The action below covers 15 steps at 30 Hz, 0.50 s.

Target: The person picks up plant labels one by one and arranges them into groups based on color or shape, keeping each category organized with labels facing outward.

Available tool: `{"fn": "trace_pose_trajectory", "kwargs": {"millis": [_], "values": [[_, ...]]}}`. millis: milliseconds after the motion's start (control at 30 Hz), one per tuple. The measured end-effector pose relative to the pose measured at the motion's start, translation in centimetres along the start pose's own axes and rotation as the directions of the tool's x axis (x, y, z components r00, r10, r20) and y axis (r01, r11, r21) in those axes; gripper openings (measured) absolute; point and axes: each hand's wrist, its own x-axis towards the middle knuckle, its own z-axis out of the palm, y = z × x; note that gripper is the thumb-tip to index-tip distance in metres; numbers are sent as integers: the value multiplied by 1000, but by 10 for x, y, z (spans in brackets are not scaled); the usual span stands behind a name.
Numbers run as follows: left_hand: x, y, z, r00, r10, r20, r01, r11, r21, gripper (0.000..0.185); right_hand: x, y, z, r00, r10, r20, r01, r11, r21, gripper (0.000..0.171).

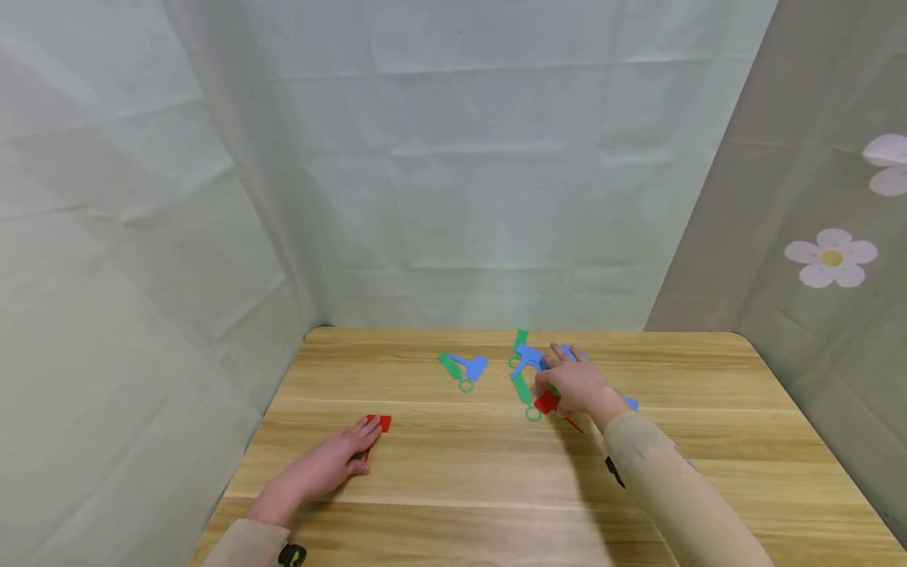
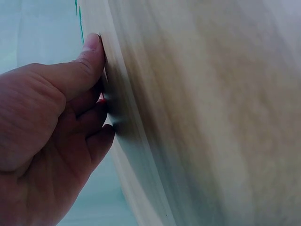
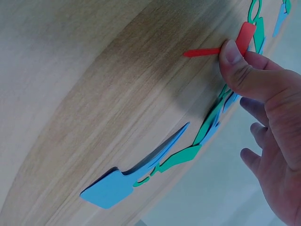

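Note:
My right hand (image 1: 574, 384) pinches a red T-shaped plant label (image 3: 245, 37) between thumb and forefinger, just over the table. Its other fingers are spread. Around it lie green ring-ended tags (image 1: 522, 389) and blue T-shaped labels (image 1: 529, 356), several of them overlapping and some partly hidden by the hand. My left hand (image 1: 347, 450) rests at the left of the table with its fingers over another red label (image 1: 385, 423), whose stem shows near the thumb. In the left wrist view the fingertips touch the tabletop, and that label is almost hidden.
A green tag (image 1: 450, 366) and a blue label (image 1: 477, 368) lie together at the back middle of the wooden table (image 1: 453, 504). One blue label (image 3: 107, 189) lies at the outer end of the right group. Pale cloth (image 1: 468, 197) hangs behind the table.

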Motion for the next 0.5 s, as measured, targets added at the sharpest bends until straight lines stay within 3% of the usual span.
{"fn": "trace_pose_trajectory", "kwargs": {"millis": [300, 500], "values": [[1, -3, 2, 1000, -30, -4, 30, 999, 13, 68, 4, -2, -5, 999, -16, 37, 17, 999, -35, 46], [2, 2, 0, 999, -31, -12, 31, 1000, 1, 66, 12, -4, -3, 998, -48, 36, 53, 988, -146, 52]]}}
